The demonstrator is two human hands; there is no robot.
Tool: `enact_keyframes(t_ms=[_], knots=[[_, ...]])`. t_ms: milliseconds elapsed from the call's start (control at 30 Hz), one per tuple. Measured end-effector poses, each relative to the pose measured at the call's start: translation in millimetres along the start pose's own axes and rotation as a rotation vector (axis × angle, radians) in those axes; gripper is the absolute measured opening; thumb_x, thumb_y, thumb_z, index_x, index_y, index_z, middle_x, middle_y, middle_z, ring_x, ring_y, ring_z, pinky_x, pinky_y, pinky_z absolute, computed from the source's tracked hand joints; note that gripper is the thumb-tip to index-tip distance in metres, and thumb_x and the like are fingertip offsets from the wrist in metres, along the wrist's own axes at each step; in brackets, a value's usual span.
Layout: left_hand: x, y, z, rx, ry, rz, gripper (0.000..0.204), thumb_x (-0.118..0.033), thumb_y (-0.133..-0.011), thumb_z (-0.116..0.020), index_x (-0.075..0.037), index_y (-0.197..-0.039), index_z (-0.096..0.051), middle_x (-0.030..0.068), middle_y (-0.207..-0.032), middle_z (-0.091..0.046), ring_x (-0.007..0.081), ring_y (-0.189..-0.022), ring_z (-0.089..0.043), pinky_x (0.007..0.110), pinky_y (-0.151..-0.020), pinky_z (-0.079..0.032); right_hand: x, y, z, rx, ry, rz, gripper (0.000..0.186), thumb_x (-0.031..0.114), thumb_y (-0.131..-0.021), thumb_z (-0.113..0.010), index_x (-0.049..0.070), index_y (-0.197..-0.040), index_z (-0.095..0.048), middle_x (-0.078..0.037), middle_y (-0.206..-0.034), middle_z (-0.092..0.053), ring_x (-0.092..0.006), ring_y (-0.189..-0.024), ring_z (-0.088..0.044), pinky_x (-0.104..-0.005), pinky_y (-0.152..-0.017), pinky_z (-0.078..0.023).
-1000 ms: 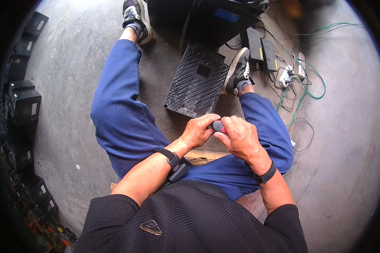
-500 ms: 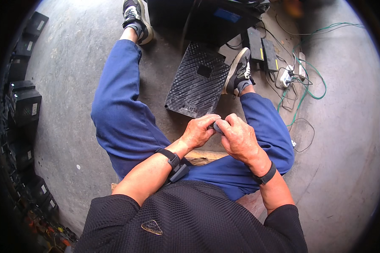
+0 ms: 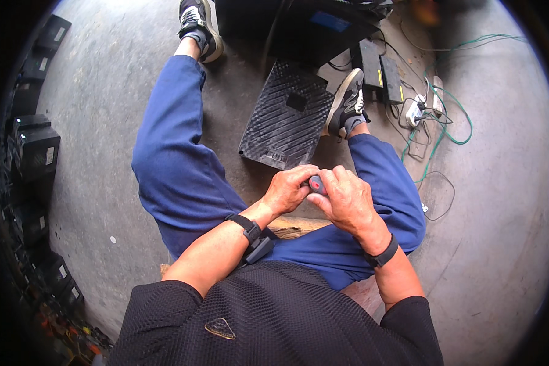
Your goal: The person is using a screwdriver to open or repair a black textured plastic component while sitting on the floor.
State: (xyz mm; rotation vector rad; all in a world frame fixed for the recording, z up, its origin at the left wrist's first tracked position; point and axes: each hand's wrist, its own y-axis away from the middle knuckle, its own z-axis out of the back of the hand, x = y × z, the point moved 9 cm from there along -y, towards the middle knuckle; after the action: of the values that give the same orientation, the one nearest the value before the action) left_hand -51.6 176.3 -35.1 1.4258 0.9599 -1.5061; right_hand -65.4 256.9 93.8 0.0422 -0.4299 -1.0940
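Observation:
My right hand [image 3: 348, 196] is closed around a dark grey handle [image 3: 317, 185] with a red spot on its rounded end, much like the butt of a screwdriver. Its shaft or far part, if there is one, is hidden by the fingers. My left hand [image 3: 285, 192] meets it from the left, fingers curled and pressed together; what they pinch cannot be made out. Both hands are over my lap. Just beyond them, a black plastic case [image 3: 287, 116] with a ribbed face and a square recess lies tilted on the floor between my feet.
A large black box [image 3: 311, 36] stands behind the case. Two flat black units [image 3: 372, 67], a power strip [image 3: 413, 113] and tangled green cable [image 3: 466, 122] lie to the right. Black boxes [image 3: 36, 149] line the left edge. A wooden piece [image 3: 296, 227] shows beneath my hands.
My right thumb has shifted down and away, and the grey handle has turned so that its red-marked end shows. My left hand has stayed almost in place.

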Motion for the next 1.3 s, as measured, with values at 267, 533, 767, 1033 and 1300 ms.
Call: enact_keyframes(t_ms=[267,533,767,1033,1300], knots=[[-0.5,1.7,0.2,-0.001,0.011,-0.024,0.045,0.005,-0.082,-0.069,-0.005,-0.126,-0.067,0.0151,-0.127,-0.071,0.0299,-0.110,-0.071,0.036,-0.091,-0.058,8.6,0.2,0.6,-0.031,-0.016,0.098,0.034,0.016,-0.082,-0.079,0.007,-0.111,-0.062,-0.012,-0.095,-0.057,-0.0311,-0.086,-0.063,-0.0433,-0.072,-0.055],[-1.6,2.5,0.2,-0.046,0.003,-0.112,0.047,0.007,-0.083,-0.068,-0.005,-0.128,-0.067,0.0142,-0.130,-0.070,0.0210,-0.099,-0.071,0.030,-0.084,-0.057,10.4,1.7,-4.2,-0.031,0.021,0.140,0.040,0.018,-0.079,-0.082,0.010,-0.112,-0.062,-0.012,-0.098,-0.058,-0.0313,-0.091,-0.063,-0.0433,-0.073,-0.054],[4.0,1.6,-3.2,-0.026,-0.013,-0.026,0.042,0.000,-0.083,-0.075,-0.005,-0.125,-0.068,0.0141,-0.127,-0.071,0.0294,-0.112,-0.071,0.036,-0.092,-0.058,-0.9,2.5,-12.3,0.029,-0.007,0.070,0.031,0.011,-0.082,-0.075,0.011,-0.110,-0.063,-0.012,-0.098,-0.058,-0.0326,-0.090,-0.064,-0.0443,-0.073,-0.055],[-2.7,0.4,-1.8,0.058,0.039,0.049,0.046,0.003,-0.081,-0.074,-0.006,-0.125,-0.068,0.0140,-0.127,-0.071,0.0302,-0.114,-0.071,0.037,-0.095,-0.057,3.5,0.1,-4.7,0.060,0.013,-0.004,0.032,0.008,-0.084,-0.071,0.009,-0.115,-0.063,-0.012,-0.098,-0.058,-0.0332,-0.088,-0.063,-0.0448,-0.074,-0.055],[-2.2,1.5,-2.2,0.032,0.023,-0.039,0.045,0.001,-0.079,-0.074,-0.007,-0.123,-0.067,0.0142,-0.121,-0.072,0.0359,-0.112,-0.070,0.041,-0.092,-0.057,15.7,-3.9,2.3,-0.036,-0.047,0.100,0.034,0.012,-0.084,-0.073,0.009,-0.116,-0.062,-0.013,-0.098,-0.060,-0.0322,-0.087,-0.064,-0.0447,-0.072,-0.055]])
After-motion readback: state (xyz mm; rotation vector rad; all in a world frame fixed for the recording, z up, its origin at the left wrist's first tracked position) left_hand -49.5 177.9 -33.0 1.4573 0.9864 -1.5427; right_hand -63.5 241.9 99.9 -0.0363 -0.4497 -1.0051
